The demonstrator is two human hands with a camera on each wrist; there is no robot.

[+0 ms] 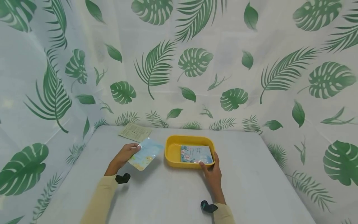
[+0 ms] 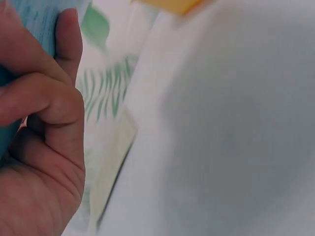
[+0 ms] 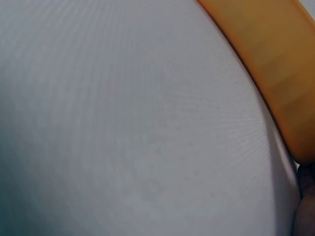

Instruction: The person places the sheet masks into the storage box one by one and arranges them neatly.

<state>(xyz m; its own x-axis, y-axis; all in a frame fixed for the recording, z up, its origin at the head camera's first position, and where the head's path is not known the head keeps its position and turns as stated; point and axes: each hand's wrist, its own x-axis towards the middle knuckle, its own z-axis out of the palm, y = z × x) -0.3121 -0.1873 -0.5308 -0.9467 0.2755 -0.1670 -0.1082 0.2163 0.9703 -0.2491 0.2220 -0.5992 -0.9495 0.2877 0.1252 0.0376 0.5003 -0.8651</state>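
My left hand [image 1: 127, 154] pinches a flat, glossy light blue packet [image 1: 147, 152] by its left edge, holding it above the table to the left of the yellow tray [image 1: 170, 160]. In the left wrist view, curled fingers [image 2: 39, 93] lie on the packet, which is mostly cut off by the frame. My right hand [image 1: 213, 174] grips the tray's front right corner, its thumb at the front rim and its fingers along the right side. Inside the tray, toward the right, lies a pale blue, flower-printed flat pack [image 1: 196, 154]. The right wrist view catches the tray's outer wall [image 3: 275, 64] and little of the hand.
A beige printed sheet or packet [image 1: 135, 132] lies at the table's back left. The white table [image 1: 173, 196] ends at a leaf-patterned curtain [image 1: 167, 105] behind and on both sides. Each wrist wears a dark camera mount.
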